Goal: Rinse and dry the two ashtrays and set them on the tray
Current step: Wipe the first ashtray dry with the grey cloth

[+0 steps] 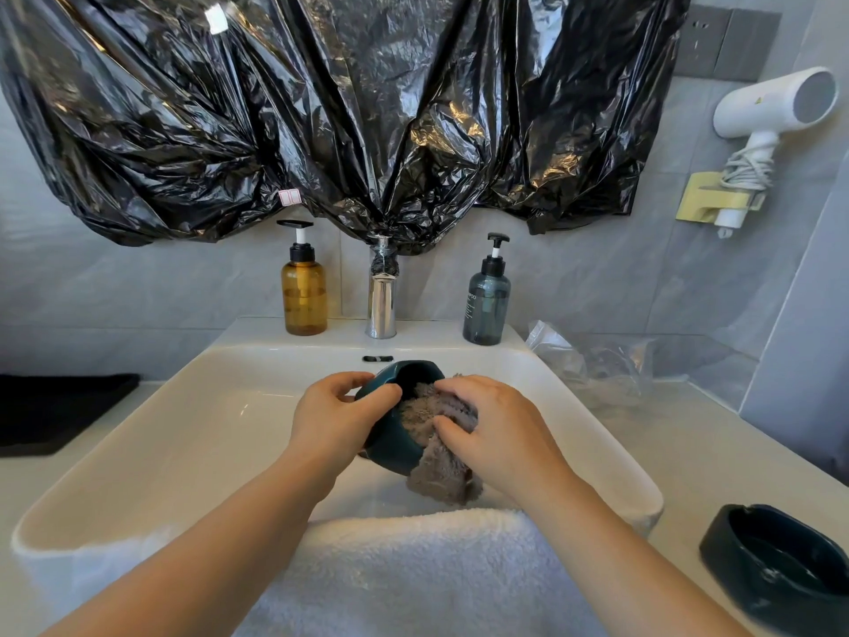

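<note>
Over the white sink [193, 434], my left hand [335, 420] grips a dark teal ashtray [390, 441], tipped on its side with the opening facing right. My right hand [496, 429] presses a grey cloth [441, 471] into the ashtray's bowl; the cloth's loose end hangs below. A second dark ashtray [776, 567] stands upright on the counter at the lower right, apart from both hands. A black tray [55, 411] lies on the counter at the far left.
A chrome faucet [381, 296] stands behind the sink between an amber pump bottle [304, 291] and a dark blue pump bottle [487, 301]. A white towel [413, 572] drapes over the sink's front edge. Crumpled clear plastic [592, 360] lies right of the sink. Black plastic sheeting [321, 108] covers the wall above.
</note>
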### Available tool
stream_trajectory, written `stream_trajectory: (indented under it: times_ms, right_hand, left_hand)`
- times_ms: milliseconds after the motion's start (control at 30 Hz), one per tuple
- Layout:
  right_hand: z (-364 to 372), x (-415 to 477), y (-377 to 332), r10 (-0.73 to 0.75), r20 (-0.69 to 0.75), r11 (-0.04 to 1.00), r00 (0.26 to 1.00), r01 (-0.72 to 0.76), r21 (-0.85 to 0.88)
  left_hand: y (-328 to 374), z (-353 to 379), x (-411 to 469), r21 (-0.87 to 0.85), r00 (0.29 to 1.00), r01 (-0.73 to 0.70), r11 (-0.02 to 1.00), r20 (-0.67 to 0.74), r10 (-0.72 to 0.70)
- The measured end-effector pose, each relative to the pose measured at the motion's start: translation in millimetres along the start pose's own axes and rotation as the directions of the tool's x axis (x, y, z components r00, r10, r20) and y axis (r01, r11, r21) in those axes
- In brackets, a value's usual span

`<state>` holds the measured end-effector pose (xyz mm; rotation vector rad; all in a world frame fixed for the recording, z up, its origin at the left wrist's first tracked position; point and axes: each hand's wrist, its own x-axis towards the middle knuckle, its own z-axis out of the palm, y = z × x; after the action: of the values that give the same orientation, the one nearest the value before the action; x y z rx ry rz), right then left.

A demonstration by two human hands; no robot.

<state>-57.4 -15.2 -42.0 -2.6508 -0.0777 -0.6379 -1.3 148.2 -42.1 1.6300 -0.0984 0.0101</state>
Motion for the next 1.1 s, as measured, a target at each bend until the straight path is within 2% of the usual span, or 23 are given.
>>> stream_trajectory:
  times_ms: [100,200,333,500,700,900,1100]
  right_hand:
    - [-3,-1,0,-0.059,-0.056,0.994,0.997,0.053,-0.094]
    - [0,-3,0,-0.095,0.064,0.989,0.993,0.102,-0.112]
    - [3,-2,0,-0.055,0.186,0.994,0.981,0.071,-0.078]
    - [2,-2,-5,-0.034,0.251,0.996,0.967,0.011,0.092]
    - [5,2,-1,-0.055,0.316,0.975,0.947,-0.017,0.221]
    - [4,3,-2,-0.062,0.306,0.929,0.95,-0.057,0.365]
    - [5,1,-11,-0.063,0.298,0.861,0.953,-0.099,0.498]
  left_hand:
    - [1,0,-1,-0.012,0.999,-0.006,1.0,0.036,0.007]
    - [1,0,-2,0.0,0.998,-0.033,0.999,0.052,0.033]
    - [1,-3,-2,-0.007,0.998,-0.047,0.999,0.029,0.047]
    - [3,-4,-2,-0.061,0.998,-0.012,0.998,0.055,0.015]
    - [2,-3,-5,-0.027,0.995,-0.021,0.999,0.1,0.024]
    - [3,-3,-6,-0.046,0.992,-0.032,0.998,0.121,0.037]
    - [3,-3,-4,-0.056,0.997,-0.019,0.998,0.077,0.023]
